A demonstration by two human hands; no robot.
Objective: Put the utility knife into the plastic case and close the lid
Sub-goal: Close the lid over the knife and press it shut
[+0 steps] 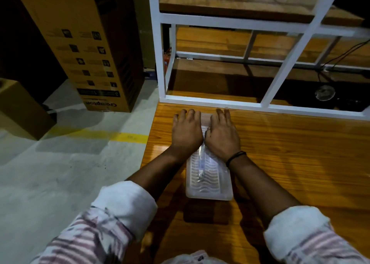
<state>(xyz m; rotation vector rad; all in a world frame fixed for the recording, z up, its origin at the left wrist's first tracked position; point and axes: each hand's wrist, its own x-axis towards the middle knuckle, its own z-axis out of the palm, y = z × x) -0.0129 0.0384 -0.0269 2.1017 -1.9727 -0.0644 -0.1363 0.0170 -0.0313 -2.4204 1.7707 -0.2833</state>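
Observation:
A long clear plastic case (210, 183) with a ribbed surface lies lengthwise on the wooden table (290, 153). Its lid is down over it. Through the lid a slim pale utility knife (201, 163) shows inside, partly hidden between my wrists. My left hand (187, 132) lies flat, palm down, on the far left part of the case. My right hand (222, 135) lies flat beside it on the far right part, a dark band on the wrist. Both sets of fingers are spread and reach past the far end of the case.
A white metal shelf frame (216, 101) with wooden boards stands on the table just beyond my fingers. Cables and a round dark object (324, 92) sit under it at right. Tall cardboard boxes (96, 49) stand on the grey floor at left.

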